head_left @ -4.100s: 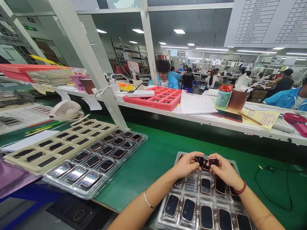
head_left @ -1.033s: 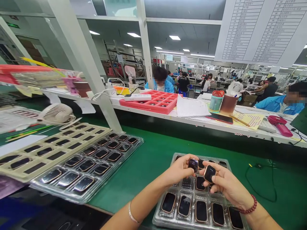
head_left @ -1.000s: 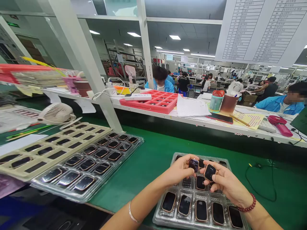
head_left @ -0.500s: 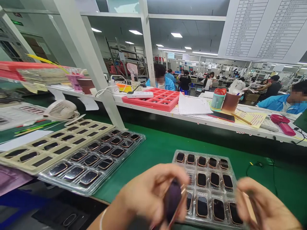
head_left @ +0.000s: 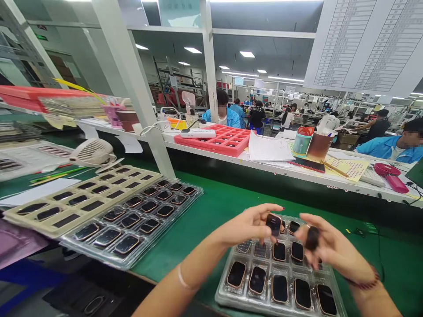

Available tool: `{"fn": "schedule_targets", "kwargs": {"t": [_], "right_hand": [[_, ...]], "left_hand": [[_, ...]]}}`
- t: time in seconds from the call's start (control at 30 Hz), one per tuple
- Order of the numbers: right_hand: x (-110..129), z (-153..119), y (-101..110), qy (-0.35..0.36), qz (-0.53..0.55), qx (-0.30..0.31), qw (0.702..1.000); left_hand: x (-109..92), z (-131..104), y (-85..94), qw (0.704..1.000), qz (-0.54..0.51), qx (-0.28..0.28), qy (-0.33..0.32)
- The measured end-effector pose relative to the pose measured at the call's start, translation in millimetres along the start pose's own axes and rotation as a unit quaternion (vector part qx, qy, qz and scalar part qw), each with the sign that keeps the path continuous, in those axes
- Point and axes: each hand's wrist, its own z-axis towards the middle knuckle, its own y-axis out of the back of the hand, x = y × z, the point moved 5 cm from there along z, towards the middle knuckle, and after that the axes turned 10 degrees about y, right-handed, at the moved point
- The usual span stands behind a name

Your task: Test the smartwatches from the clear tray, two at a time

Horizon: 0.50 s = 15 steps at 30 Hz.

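Note:
My left hand (head_left: pixel 253 226) is closed on a smartwatch case (head_left: pixel 273 225), a dark rounded rectangle with a copper-coloured rim, held above the clear plastic tray (head_left: pixel 220 294). Close by on the right, my right hand (head_left: pixel 333 246) grips a second dark smartwatch case (head_left: pixel 312 238), blurred by motion. Below both hands, the tray's pockets hold several more cases, such as the smartwatch case (head_left: pixel 257 280) in the near row. Two pockets in the middle row show no dark case. My hands cover part of the far rows.
To the left lies another clear tray (head_left: pixel 124 262) of watch cases, beside a beige tray (head_left: pixel 49 231) of dark pieces. A white fan (head_left: pixel 92 152) stands behind them. The shelf (head_left: pixel 264 169) carries a red tray (head_left: pixel 228 147), cups and papers. Co-workers sit beyond.
Both hands have moved up and away from me over the tray, my right hand also leftwards, each with a watch case. The tray's near-left pockets have come into sight.

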Motion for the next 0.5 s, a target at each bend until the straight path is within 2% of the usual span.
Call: {"fn": "schedule_targets", "kwargs": {"t": [0.07,0.17,0.3,0.5], "right_hand": [[-17,27,4,-0.009,-0.015,-0.031,0.999],[-44,53,14,-0.030,-0.043,-0.070,0.996],[-66,60,22,-0.033,-0.023,-0.076,0.996],[-74,57,21,-0.020,-0.029,-0.039,0.999]], "left_hand": [[18,33,9.4,0.996,0.040,-0.075,0.027],[49,57,20.2,0.989,0.070,-0.122,0.047],[69,63,30.6,0.988,0.049,-0.144,0.036],[75,65,34.4,0.987,0.020,-0.154,0.034]]}}
